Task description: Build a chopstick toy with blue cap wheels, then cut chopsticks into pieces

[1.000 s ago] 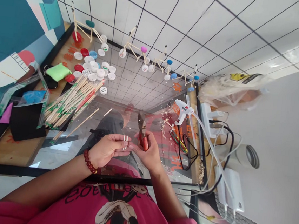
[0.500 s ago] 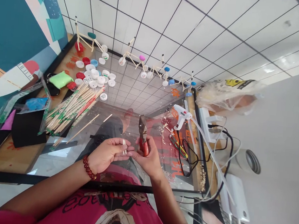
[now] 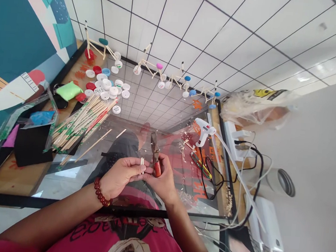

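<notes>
Between the thumb and fingers of my left hand (image 3: 126,174) are a couple of short pale wooden stick pieces (image 3: 142,163), held side by side and upright. My right hand (image 3: 162,181) is closed around the red handles of a pair of pliers (image 3: 155,154), whose dark jaws point away from me. The fingertips of both hands meet or nearly meet under the stick pieces. On the glass beyond my left hand lie a long chopstick (image 3: 93,145) and a short cut stick (image 3: 121,133).
Wrapped chopsticks (image 3: 85,124) and bottle caps (image 3: 106,86) lie at left. Small stick-and-cap models (image 3: 150,65) line the back edge. A white glue gun (image 3: 204,131) with a black cable sits at right, near wood scraps and a power strip (image 3: 235,138).
My right hand and the pliers have shifted slightly left and toward me. The stick pieces have moved a little to the right in my left fingers and stand more upright.
</notes>
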`<state>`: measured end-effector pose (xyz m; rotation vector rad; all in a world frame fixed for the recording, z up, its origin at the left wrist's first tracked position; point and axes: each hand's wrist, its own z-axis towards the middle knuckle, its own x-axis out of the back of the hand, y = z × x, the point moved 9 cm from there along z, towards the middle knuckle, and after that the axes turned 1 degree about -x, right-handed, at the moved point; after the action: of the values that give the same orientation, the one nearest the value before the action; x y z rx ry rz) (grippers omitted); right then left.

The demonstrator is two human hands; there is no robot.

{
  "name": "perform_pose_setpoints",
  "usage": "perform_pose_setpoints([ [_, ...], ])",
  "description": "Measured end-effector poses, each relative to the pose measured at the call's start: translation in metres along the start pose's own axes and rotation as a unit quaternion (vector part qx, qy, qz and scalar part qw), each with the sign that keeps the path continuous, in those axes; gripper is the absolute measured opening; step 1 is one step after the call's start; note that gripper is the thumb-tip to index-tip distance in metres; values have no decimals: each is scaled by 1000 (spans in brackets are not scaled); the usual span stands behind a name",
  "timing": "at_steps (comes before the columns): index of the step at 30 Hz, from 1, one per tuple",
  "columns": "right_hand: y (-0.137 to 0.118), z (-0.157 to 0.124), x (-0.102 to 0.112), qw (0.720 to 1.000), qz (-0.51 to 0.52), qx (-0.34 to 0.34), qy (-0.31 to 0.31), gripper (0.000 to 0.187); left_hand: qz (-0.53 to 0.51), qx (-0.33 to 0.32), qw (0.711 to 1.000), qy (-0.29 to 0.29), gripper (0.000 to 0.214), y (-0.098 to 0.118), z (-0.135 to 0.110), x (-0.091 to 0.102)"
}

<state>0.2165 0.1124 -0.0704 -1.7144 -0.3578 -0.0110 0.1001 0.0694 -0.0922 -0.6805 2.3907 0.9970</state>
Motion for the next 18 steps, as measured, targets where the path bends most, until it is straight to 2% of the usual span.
perform_pose_setpoints([
  [2, 0, 0, 0, 1000, 4, 0, -9, 62, 33, -9, 999, 8, 26, 6, 0, 5],
  [3, 0, 0, -1, 1000, 7, 0, -17, 62, 69, -33, 997, 15, 23, 16, -1, 9],
  [4, -1, -1, 0, 1000, 12, 1, -24, 60, 125, -79, 989, 27, 19, 31, -2, 14],
  [5, -1, -1, 0, 999, 18, 2, -30, 57, 199, -143, 968, 44, 14, 50, -4, 18],
  [6, -1, -1, 2, 999, 22, 3, -31, 52, 294, -217, 929, 65, 9, 72, -8, 19],
  [7, -1, 0, 4, 999, 27, 6, -28, 48, 392, -286, 870, 88, 10, 93, -14, 17],
  [8, -2, 1, 7, 999, 32, 11, -21, 45, 484, -327, 804, 109, 13, 107, -18, 14],
  [10, -1, 3, 12, 999, 44, 19, -4, 44, 631, -331, 691, 120, 19, 118, -14, 5],
  [12, 2, 5, 16, 998, 57, 26, 6, 45, 723, -283, 621, 110, 22, 116, -3, 1],
  [13, 3, 5, 17, 997, 64, 30, 7, 44, 749, -261, 600, 104, 22, 114, 2, 0],
  [15, 6, 4, 19, 996, 81, 36, 5, 43, 772, -235, 582, 99, 19, 113, 7, 0],
  [18, 9, 0, 24, 993, 108, 45, 9, 40, 756, -226, 607, 98, 14, 125, 9, 8],
])
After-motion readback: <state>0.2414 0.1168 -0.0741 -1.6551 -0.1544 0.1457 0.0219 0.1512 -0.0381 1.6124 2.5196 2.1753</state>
